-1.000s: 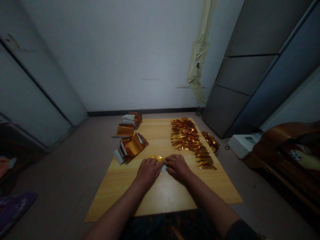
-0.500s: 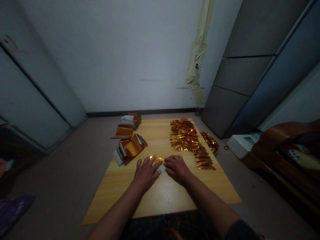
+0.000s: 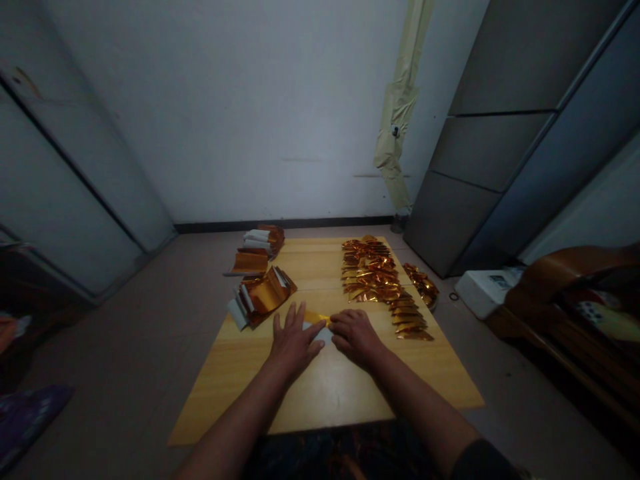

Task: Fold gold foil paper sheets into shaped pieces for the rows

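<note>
Near the middle of the table (image 3: 325, 393), the open left hand (image 3: 294, 345) lies beside a gold foil strip (image 3: 317, 319), and the curled right hand (image 3: 354, 337) holds its end down.

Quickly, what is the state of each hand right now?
Left hand: open, fingers spread.
Right hand: fingers together on the gold foil; cannot tell if it is gripping.

Pretty dim shot: the white wall (image 3: 240, 113) reads grey-blue, gold foil (image 3: 373, 270) throws some glare, edges bow wide-angle, and the dark corners look maybe a bit soft.
</note>
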`<state>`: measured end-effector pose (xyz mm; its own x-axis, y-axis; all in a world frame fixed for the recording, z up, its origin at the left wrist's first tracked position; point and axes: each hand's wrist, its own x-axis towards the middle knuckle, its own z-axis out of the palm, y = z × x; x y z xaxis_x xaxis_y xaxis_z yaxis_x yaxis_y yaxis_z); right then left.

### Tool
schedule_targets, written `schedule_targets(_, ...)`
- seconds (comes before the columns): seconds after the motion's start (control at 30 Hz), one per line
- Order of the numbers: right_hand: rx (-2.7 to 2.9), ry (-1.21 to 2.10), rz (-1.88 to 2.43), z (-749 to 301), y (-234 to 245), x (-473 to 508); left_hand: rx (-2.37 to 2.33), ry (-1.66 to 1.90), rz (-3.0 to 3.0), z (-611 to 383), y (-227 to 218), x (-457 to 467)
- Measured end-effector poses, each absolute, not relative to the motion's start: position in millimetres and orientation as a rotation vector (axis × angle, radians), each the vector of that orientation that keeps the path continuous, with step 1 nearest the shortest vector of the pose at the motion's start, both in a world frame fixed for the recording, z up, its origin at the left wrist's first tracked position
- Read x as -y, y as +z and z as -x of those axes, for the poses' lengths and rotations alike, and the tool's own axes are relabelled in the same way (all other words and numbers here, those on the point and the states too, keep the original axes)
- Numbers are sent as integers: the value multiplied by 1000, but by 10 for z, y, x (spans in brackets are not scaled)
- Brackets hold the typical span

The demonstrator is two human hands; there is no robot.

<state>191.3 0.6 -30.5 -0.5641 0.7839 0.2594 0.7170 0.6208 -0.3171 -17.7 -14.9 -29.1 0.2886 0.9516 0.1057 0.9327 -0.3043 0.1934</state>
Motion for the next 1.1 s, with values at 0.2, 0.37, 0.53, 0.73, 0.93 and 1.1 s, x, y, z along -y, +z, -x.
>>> schedule_targets(0.2, 2460, 279, 1202, -1908, -278, -30, -1515, 369, -2580, 180, -218, 147)
schedule_targets(0.37, 2423, 316, 1242, -1881, -300, -83, -1450, 417, -2466, 223, -298, 109)
schedule_targets(0.53, 2372, 317, 1277, -1846, -336, -125, -1499, 460, -2381, 233, -340, 84)
schedule_targets(0.73, 2293, 358, 1307, -1805, -375, -176, -1531, 506, -2306, 207, -283, 121)
schedule_targets(0.93, 2274, 410, 1298, -1833, -360, -152, -1559, 560, -2349, 148, -292, 124)
schedule_targets(1.1, 2377, 331, 1151, -1909, -299, -20, -1555, 543, -2399, 134, -316, 134)
